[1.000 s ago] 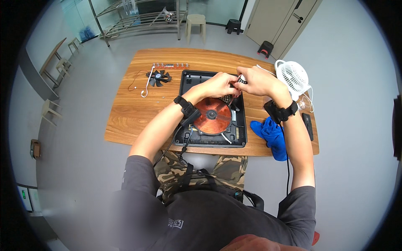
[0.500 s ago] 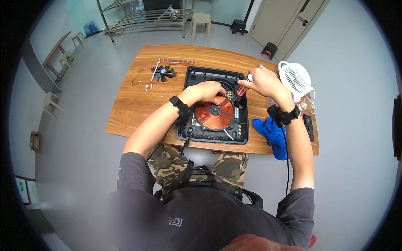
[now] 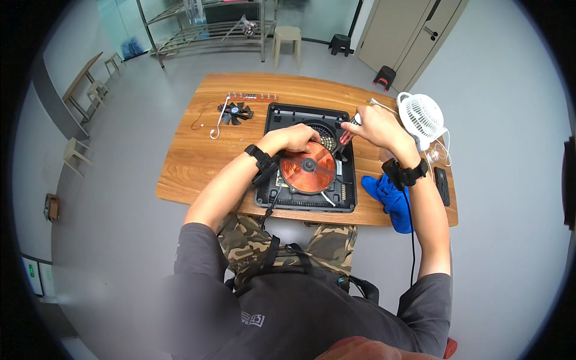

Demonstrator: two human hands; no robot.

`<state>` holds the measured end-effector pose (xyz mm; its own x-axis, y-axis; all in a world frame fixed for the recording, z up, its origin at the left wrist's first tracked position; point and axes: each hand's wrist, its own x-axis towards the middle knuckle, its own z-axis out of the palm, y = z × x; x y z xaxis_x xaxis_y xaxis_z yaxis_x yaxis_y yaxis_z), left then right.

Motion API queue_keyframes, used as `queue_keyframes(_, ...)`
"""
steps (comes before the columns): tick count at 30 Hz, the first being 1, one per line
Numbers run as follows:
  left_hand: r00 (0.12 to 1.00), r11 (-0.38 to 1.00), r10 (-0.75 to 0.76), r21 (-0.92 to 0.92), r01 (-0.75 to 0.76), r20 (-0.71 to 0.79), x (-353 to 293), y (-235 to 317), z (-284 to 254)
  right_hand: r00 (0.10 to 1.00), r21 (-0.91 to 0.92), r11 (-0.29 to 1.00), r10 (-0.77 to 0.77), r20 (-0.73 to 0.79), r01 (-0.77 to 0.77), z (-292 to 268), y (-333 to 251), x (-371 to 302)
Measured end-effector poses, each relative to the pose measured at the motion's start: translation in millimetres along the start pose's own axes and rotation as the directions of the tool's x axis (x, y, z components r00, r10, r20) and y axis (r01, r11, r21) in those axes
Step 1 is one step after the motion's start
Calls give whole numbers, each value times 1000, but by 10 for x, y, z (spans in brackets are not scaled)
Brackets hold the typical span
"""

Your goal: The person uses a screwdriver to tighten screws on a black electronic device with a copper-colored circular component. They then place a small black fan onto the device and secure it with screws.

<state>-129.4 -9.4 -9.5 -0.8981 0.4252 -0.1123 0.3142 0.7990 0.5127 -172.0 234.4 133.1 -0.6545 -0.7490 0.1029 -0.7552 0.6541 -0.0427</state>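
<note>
An induction cooker's black base (image 3: 264,186) lies opened on the wooden table, with a round copper coil (image 3: 308,174) inside it. My left hand (image 3: 299,139) rests at the coil's far left edge, its fingers bent over the rim; whether they pinch anything there is hidden. In my right hand (image 3: 378,127) is a screwdriver (image 3: 347,137) with a red and white handle, tilted down into the base to the right of the round vent grille (image 3: 327,137). Its tip is too small to make out. A white wire (image 3: 328,198) sticks out below the coil.
At the far left of the table lie a loose black fan (image 3: 235,113) and a narrow circuit board (image 3: 252,96) with a white cable. To the right are a blue cloth (image 3: 393,203), a small white desk fan (image 3: 422,119) and a flat black object (image 3: 441,186).
The whole view has shifted slightly, so the table sits a little lower. Both hands stay at nearly the same places on the cooker, and the screwdriver remains in my right hand.
</note>
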Motion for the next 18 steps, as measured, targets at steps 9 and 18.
queue_keyframes(9, 999, 1000, -11, 2, 11, -45, 0, 17, 15, 994, -17, 995, -99, 40, 99, -110, -78, -11)
queue_keyframes(18, 997, 997, -77, 5, 77, -10, 51, -41, -7, 980, 28, 989, -148, 129, 146, -29, 2, 165)
